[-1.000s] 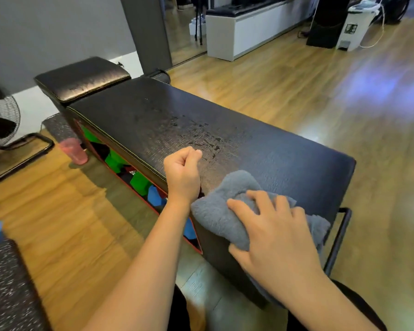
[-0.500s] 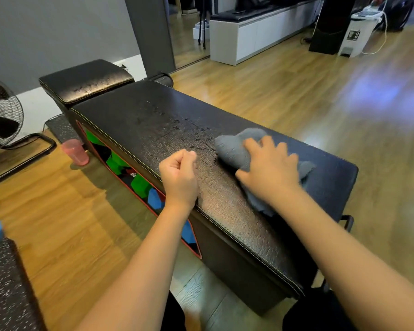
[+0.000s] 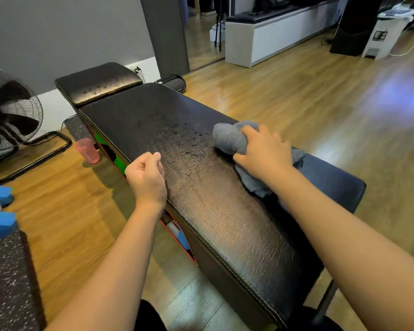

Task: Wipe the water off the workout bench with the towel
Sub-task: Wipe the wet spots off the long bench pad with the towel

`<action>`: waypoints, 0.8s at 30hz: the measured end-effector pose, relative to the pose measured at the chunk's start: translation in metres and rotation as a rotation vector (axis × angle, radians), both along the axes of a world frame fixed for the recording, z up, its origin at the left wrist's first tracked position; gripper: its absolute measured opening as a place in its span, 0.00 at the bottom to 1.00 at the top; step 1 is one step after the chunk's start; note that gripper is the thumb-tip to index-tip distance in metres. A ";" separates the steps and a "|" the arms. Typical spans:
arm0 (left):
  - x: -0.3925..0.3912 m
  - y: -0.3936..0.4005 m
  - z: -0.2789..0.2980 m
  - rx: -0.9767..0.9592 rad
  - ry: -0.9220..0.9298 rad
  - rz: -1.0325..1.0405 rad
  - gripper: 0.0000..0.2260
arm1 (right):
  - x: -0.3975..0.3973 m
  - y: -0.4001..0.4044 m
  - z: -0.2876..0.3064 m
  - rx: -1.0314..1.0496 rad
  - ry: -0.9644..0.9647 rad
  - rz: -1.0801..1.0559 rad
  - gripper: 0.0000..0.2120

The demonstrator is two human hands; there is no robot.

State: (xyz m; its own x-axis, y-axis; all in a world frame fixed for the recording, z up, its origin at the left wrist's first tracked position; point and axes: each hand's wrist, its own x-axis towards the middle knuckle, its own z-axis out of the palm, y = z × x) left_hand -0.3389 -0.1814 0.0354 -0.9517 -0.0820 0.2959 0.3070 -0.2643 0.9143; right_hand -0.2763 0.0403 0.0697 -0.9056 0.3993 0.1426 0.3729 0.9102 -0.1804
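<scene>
R hand point(image 3: 264, 152) grips the grey towel point(image 3: 230, 138), fingers curled round its bunched end, pressing it on the black bench point(image 3: 225, 223) top by the far edge. Water patch point(image 3: 189, 142) lies just left of the towel (dark wet streaks). L hand point(image 3: 146, 177) makes a loose fist holding nothing, at the near edge. Pink cup point(image 3: 87, 150) on the floor beside the bench
</scene>
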 end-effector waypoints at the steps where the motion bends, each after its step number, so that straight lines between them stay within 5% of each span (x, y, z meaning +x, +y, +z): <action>1: 0.000 0.000 0.000 0.009 -0.020 0.005 0.20 | -0.011 0.010 0.001 -0.013 -0.004 -0.031 0.26; 8: -0.012 -0.003 0.013 0.074 -0.161 0.015 0.17 | 0.025 -0.055 0.002 0.090 0.022 0.164 0.24; 14: -0.048 -0.036 0.021 -0.092 0.017 0.010 0.18 | 0.087 -0.134 -0.006 0.119 0.124 0.586 0.24; 24: -0.076 -0.031 0.021 -0.428 0.213 -0.083 0.20 | -0.065 -0.005 0.001 -0.003 0.008 -0.074 0.25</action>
State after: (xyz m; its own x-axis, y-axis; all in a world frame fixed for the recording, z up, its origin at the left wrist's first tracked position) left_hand -0.4147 -0.2126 0.0559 -0.8644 0.1630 0.4756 0.4931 0.0904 0.8653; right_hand -0.3418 0.0357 0.0707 -0.8723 0.4658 0.1490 0.4378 0.8795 -0.1864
